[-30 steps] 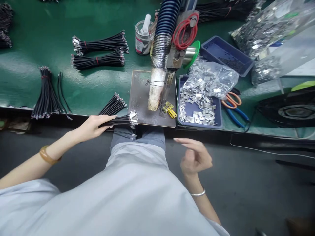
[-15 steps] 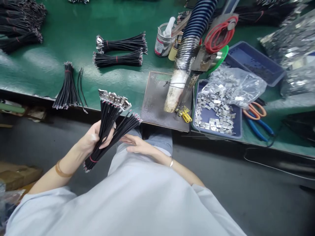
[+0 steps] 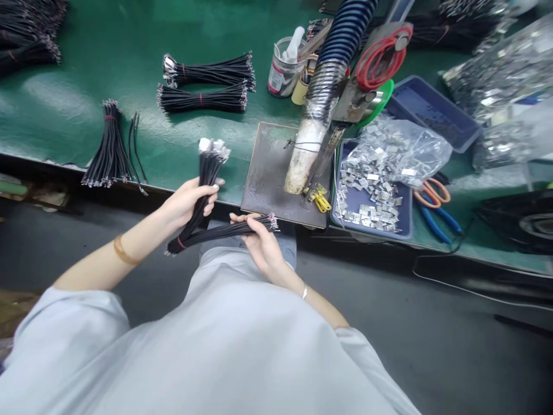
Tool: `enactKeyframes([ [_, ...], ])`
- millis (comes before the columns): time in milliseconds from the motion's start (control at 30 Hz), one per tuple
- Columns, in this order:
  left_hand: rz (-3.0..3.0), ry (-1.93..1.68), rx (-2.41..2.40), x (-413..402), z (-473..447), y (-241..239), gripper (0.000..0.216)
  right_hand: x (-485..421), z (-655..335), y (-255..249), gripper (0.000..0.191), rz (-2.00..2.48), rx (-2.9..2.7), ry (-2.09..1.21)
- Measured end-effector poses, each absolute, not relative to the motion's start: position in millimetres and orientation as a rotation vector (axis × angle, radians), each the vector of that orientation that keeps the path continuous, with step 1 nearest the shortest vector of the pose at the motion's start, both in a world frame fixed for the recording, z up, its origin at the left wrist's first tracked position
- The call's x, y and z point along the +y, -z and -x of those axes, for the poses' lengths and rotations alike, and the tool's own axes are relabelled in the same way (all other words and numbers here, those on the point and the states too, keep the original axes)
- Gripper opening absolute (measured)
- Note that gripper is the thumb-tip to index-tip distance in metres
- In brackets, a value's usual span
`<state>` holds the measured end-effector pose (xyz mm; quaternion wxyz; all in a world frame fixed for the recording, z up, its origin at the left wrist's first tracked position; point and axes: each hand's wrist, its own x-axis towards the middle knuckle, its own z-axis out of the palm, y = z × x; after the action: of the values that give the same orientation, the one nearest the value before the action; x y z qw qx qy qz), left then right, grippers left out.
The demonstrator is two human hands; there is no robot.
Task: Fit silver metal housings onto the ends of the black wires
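A bundle of black cables [image 3: 201,208] is held in front of my body, tied near its lower end with a red band. My left hand [image 3: 194,202] is wrapped round the part whose upper ends carry silver USB connectors [image 3: 213,150]. The other part, with bare reddish wire ends, splits off to the right, and my right hand [image 3: 258,236] grips it near those ends. Both parts meet at the red band [image 3: 181,242], forming a V. Beneath the hands are my lap and the bench's front edge.
Tied cable bundles [image 3: 203,99] lie on the green bench [image 3: 129,34], another [image 3: 108,147] at its left edge. A dark board [image 3: 270,196] sits under a hose nozzle [image 3: 302,158]. Right of it stand a blue tray [image 3: 404,225] of metal connector shells and orange-and-blue pliers [image 3: 438,213].
My right hand has moved from beside the bundle to grip its bare-wire part and has swung it rightward. My left hand has moved up and right with the connector part, now more upright.
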<state>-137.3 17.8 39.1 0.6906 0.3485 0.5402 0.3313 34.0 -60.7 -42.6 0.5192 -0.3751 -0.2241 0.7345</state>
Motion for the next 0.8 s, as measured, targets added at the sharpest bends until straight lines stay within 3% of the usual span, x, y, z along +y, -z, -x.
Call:
enactKeyframes([
  [100,-1.065,-0.579,1.287,48.8,114.3,-39.1,0.01,-50.7,-42.2,47.3,0.029,0.908,-0.508,-1.697],
  [200,-1.194,-0.504,1.29,72.1,92.2,-33.6,0.019,-43.0,-52.6,46.8,0.03,0.905,-0.502,-1.652],
  [267,-1.27,-0.465,1.305,81.8,81.8,-27.6,0.006,-41.7,-59.7,44.9,0.031,0.89,-0.528,-1.655],
  [367,-1.409,-0.427,1.349,88.9,74.1,-20.5,0.038,-45.3,-69.8,42.8,0.032,0.864,-0.576,-1.694],
  [533,-1.716,-0.51,1.406,87.6,73.8,-19.8,0.042,-61.6,-88.8,35.5,0.025,0.874,-0.614,-1.728],
  [700,-2.304,-0.492,1.417,65.5,80.1,-13.3,0.061,-86.3,-117.7,13.0,0.038,1.07,-0.646,-1.697],
  [800,-2.585,-0.667,1.194,38.0,83.9,0.1,0.057,-100.5,-140.4,4.8,0.031,1.322,-0.866,-1.314],
])
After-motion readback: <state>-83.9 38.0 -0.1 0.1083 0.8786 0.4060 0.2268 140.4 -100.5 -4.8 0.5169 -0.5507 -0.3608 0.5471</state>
